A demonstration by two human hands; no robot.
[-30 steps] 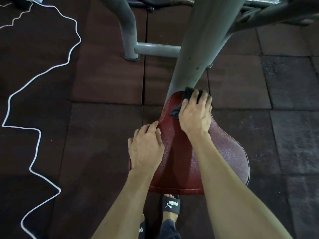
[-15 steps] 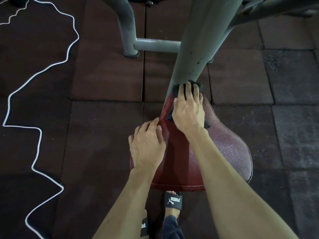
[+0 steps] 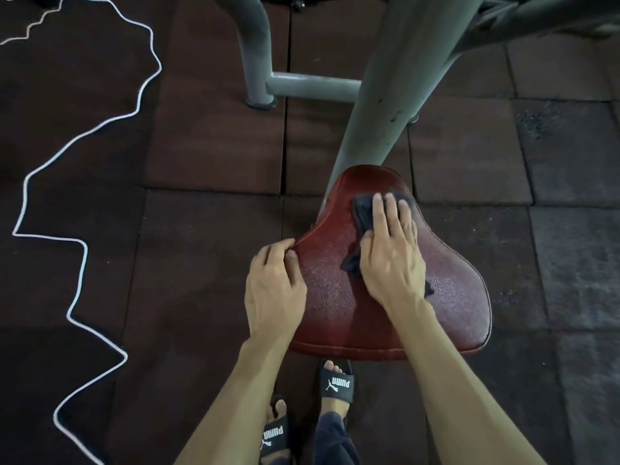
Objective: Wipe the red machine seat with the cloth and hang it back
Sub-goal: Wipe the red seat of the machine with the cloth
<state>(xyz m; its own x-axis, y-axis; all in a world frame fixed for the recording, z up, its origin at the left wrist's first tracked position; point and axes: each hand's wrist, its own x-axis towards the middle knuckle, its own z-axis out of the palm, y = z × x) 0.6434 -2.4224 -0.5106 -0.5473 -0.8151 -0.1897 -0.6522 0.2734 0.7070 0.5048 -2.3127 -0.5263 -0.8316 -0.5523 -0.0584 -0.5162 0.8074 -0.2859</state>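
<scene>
Head, cloth (image 3: pixel 363 213) on seat (image 3: pixel 453 297) under right grip (image 3: pixel 391 255)

Count: one red seat (image 3: pixel 453 297), one dark cloth (image 3: pixel 362 209), two hands.
On the seat, one left hand (image 3: pixel 273 293) and one right hand (image 3: pixel 391 263); just below it, two black Puma slides (image 3: pixel 337 384); left of it, one white cord (image 3: pixel 47 236); behind it, one thick grey post (image 3: pixel 379 122).

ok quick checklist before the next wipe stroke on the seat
1. cloth under right hand, flat fingers pressing it: ok
2. left hand holding red seat at its left edge: ok
3. near, wide part of seat bare of objects: ok
4. seat already clean: cannot tell
5. cloth's hanging place in sight: not ok
</scene>
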